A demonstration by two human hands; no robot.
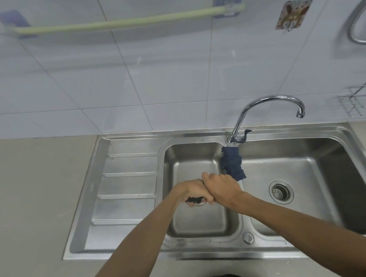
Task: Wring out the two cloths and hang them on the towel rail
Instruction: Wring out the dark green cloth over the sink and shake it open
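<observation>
Both my hands meet over the small left basin (193,157) of a steel double sink. My left hand (191,191) and my right hand (222,187) are fisted side by side around a dark cloth (193,200); only a small twisted bit of it shows below my left fist. A second cloth (232,163), dark blue and crumpled, lies draped over the divider between the two basins, just beyond my right hand. The pale green towel rail (120,22) runs across the tiled wall high above, with nothing on it.
A chrome tap (264,109) arches over the large right basin (311,165), which has a round drain strainer (281,192). A ribbed draining board (128,184) lies left of the basins, beige counter (26,200) beyond. A wire rack (365,103), a shower hose (361,16) and a wall hook (293,15) sit at the right.
</observation>
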